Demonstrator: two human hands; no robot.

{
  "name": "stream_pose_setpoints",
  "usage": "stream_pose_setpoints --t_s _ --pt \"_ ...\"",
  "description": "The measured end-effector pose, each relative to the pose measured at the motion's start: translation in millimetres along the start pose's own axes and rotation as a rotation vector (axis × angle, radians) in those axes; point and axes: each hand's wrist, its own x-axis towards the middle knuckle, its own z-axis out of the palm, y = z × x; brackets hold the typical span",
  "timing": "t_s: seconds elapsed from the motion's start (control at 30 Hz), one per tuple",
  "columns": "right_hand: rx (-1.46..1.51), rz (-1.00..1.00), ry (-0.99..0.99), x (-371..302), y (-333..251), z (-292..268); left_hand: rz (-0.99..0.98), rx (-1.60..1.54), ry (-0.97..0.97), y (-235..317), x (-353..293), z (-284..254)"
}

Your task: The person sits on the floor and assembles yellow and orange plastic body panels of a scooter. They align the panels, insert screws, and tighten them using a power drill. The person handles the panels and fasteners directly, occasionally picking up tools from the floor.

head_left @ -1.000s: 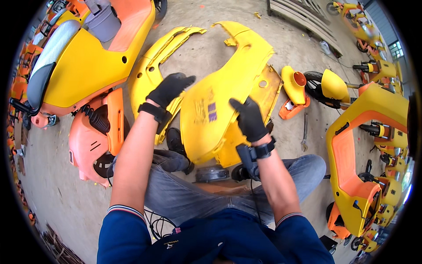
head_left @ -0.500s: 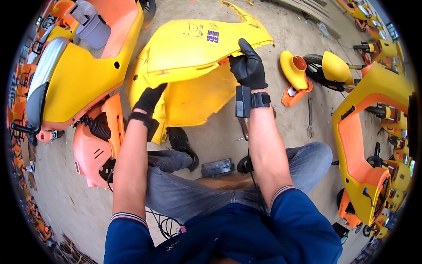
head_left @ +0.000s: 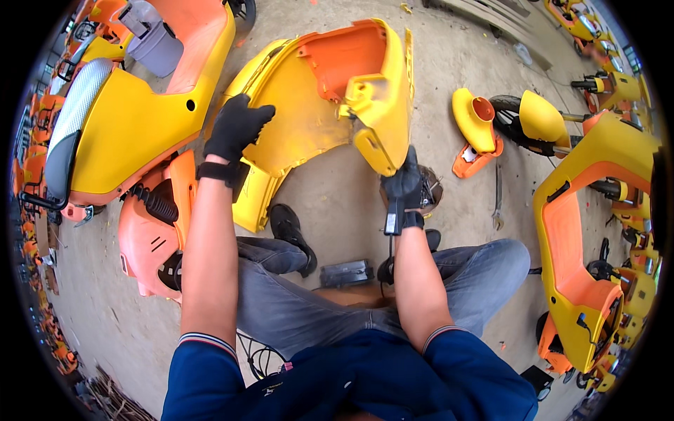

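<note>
A large yellow scooter body panel [head_left: 298, 130] is raised before me, its hollow inner side facing me. An orange section [head_left: 358, 52] shows in its upper part. My left hand [head_left: 235, 131], in a black glove, is closed at the panel's left side with the thumb sticking out to the right. At the lower tip of the panel's right arm, my black-gloved right hand [head_left: 404, 184] is closed on the edge, partly hidden. Behind that hand sits a small round container [head_left: 433, 193], its contents unclear.
A yellow and orange scooter body [head_left: 133, 126] stands at left, with a grey bucket [head_left: 156, 52] on it. Right of me lie a yellow curved part [head_left: 472, 123], a wrench [head_left: 498, 200] and a scooter frame [head_left: 558, 203]. A dark box [head_left: 346, 274] lies between my feet.
The panel has turned over, from its outer face to its hollow inner side. My right hand has come down and toward me; my left hand has risen slightly along the left side.
</note>
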Motion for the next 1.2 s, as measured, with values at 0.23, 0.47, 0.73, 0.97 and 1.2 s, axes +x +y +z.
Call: stream_pose_setpoints --t_s 0.23,0.47,0.73,0.97,1.2 --pt "-0.289 0.135 0.375 -35.5 -3.2 -89.3 0.249 0.214 0.074 58.6 -1.1 19.0" --pt "-0.495 0.143 0.365 -36.1 11.0 -95.0 0.22 0.241 0.059 17.8 10.0 36.4" --pt "-1.151 -0.046 0.145 -24.8 -5.1 -62.2 0.035 -0.095 -0.195 1.2 14.7 18.5" --pt "-0.524 0.082 0.443 -29.2 -21.5 -99.5 0.035 0.053 -0.432 16.6 -18.5 23.1" --pt "-0.542 0.201 0.459 -28.7 -31.4 -118.1 0.09 0.254 -0.367 26.2 -18.3 20.0"
